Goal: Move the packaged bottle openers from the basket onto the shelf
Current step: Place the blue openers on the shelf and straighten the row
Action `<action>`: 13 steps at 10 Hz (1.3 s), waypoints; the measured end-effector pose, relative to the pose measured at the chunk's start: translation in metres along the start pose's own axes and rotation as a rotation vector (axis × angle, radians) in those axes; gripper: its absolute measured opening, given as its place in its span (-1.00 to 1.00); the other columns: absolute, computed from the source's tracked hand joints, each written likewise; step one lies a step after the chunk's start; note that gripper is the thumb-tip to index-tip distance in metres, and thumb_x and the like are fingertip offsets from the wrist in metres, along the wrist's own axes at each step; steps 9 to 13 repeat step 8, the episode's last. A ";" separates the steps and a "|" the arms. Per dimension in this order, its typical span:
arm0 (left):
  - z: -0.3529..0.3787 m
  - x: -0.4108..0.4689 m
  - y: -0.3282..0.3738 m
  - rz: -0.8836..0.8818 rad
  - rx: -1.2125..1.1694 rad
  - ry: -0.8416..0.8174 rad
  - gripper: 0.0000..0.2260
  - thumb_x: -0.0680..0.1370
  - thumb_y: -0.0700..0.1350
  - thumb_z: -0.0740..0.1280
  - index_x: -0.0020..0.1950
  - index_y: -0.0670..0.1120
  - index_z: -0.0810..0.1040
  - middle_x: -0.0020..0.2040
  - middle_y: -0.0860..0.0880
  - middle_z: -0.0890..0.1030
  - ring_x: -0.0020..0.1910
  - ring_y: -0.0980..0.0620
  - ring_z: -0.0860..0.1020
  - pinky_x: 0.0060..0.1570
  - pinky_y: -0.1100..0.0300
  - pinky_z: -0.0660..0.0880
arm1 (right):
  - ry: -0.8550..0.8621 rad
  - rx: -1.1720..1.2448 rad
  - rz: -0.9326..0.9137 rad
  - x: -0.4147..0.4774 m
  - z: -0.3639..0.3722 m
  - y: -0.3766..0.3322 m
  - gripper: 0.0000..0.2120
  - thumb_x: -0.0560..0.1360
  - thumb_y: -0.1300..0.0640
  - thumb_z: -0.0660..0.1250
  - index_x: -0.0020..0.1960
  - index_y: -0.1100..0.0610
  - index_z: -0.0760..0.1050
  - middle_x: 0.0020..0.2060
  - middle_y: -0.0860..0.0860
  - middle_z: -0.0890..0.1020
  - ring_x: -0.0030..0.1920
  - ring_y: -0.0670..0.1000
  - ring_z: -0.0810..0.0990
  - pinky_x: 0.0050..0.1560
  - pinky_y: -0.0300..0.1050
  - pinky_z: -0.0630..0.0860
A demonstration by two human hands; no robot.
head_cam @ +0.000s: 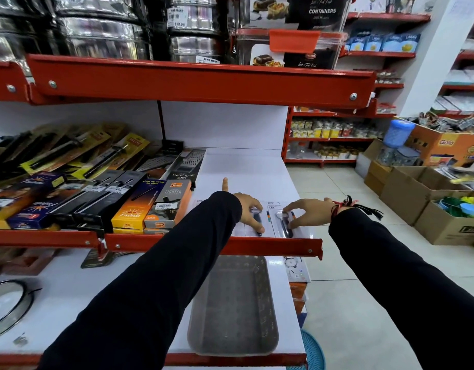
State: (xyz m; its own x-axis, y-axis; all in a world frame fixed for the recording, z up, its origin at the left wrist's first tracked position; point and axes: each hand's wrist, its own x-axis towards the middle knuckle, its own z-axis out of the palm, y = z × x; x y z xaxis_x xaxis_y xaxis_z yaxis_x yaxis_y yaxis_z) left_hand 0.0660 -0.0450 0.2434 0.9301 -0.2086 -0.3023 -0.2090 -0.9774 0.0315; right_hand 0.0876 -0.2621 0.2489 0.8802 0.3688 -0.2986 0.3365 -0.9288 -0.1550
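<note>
Two packaged bottle openers lie flat side by side at the front right of the white middle shelf (246, 169). My left hand (247, 209) pinches the left packaged bottle opener (268, 220), index finger pointing up. My right hand (306, 212) pinches the right packaged bottle opener (280, 225) between thumb and fingers. On the lower shelf below stands the grey basket (234, 303), and nothing shows inside it.
Boxed lighters (169, 204) and graters (187, 161) fill the shelf's left part. The red shelf lip (217, 245) runs just in front of the openers. Steel tins and containers stand on the upper shelf (198, 84). Cardboard boxes (417, 193) crowd the floor at right.
</note>
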 end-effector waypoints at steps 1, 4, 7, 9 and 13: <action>0.001 -0.001 0.001 0.007 -0.004 0.006 -0.25 0.38 0.47 0.30 0.51 0.19 0.36 0.54 0.03 0.40 0.58 -0.09 0.24 0.34 -0.40 -0.53 | 0.006 0.006 0.000 -0.003 -0.002 -0.002 -0.41 0.46 -0.19 0.37 0.46 -0.12 0.37 0.51 -0.08 0.33 0.51 0.02 0.26 0.42 0.00 0.14; 0.002 -0.002 0.003 0.012 0.014 -0.006 -0.24 0.40 0.48 0.26 0.53 0.19 0.32 0.55 0.05 0.38 0.59 -0.09 0.23 0.34 -0.41 -0.51 | 0.019 0.000 0.004 -0.005 -0.002 -0.004 -0.41 0.43 -0.19 0.40 0.43 -0.12 0.40 0.49 -0.08 0.36 0.49 0.03 0.29 0.36 -0.02 0.16; 0.000 -0.032 -0.001 0.041 -0.135 0.203 -0.44 0.56 0.31 0.20 0.52 0.13 0.34 0.54 0.00 0.40 0.54 -0.06 0.32 0.56 -0.23 -0.16 | 0.183 0.004 0.008 -0.019 0.004 -0.009 -0.41 0.50 -0.26 0.24 0.47 -0.08 0.32 0.44 -0.08 0.43 0.41 0.05 0.42 0.40 0.12 0.31; -0.004 -0.050 -0.001 0.080 -0.154 0.395 -0.52 0.60 0.24 0.21 0.49 0.11 0.40 0.48 0.01 0.46 0.46 -0.06 0.42 0.52 -0.07 0.19 | 0.349 -0.002 -0.043 -0.032 0.002 -0.021 -0.49 0.54 -0.24 0.19 0.42 -0.07 0.37 0.36 -0.08 0.51 0.33 0.03 0.50 0.30 0.07 0.45; -0.004 -0.050 -0.001 0.080 -0.154 0.395 -0.52 0.60 0.24 0.21 0.49 0.11 0.40 0.48 0.01 0.46 0.46 -0.06 0.42 0.52 -0.07 0.19 | 0.349 -0.002 -0.043 -0.032 0.002 -0.021 -0.49 0.54 -0.24 0.19 0.42 -0.07 0.37 0.36 -0.08 0.51 0.33 0.03 0.50 0.30 0.07 0.45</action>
